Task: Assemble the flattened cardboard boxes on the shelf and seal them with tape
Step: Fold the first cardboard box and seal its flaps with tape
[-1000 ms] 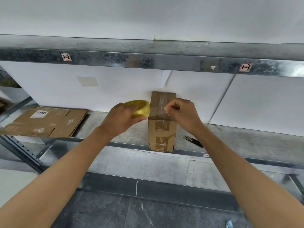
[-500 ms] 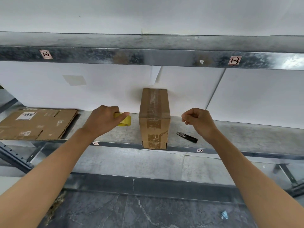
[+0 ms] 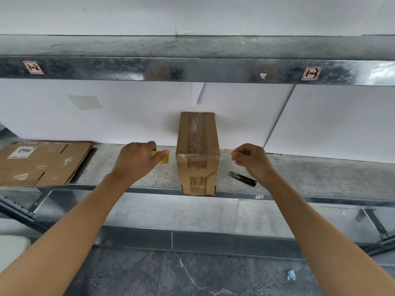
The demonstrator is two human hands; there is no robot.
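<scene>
An assembled brown cardboard box (image 3: 197,154) stands on the metal shelf (image 3: 320,174), its top seam covered with clear tape. My left hand (image 3: 136,160) grips a yellow tape roll (image 3: 161,157) just left of the box. My right hand (image 3: 252,161) is to the right of the box, fingers pinched on the end of a clear tape strip that stretches across the box's front top edge. Flattened cardboard boxes (image 3: 40,163) lie on the shelf at the far left.
Black snips (image 3: 242,178) lie on the shelf right of the box, below my right hand. An upper shelf beam (image 3: 192,69) runs overhead. A white wall panel backs the shelf. The dark floor below holds a small scrap (image 3: 291,274).
Both hands have moved apart from the box top, the left with the roll down to the left, the right out to the right, drawing tape across the box.
</scene>
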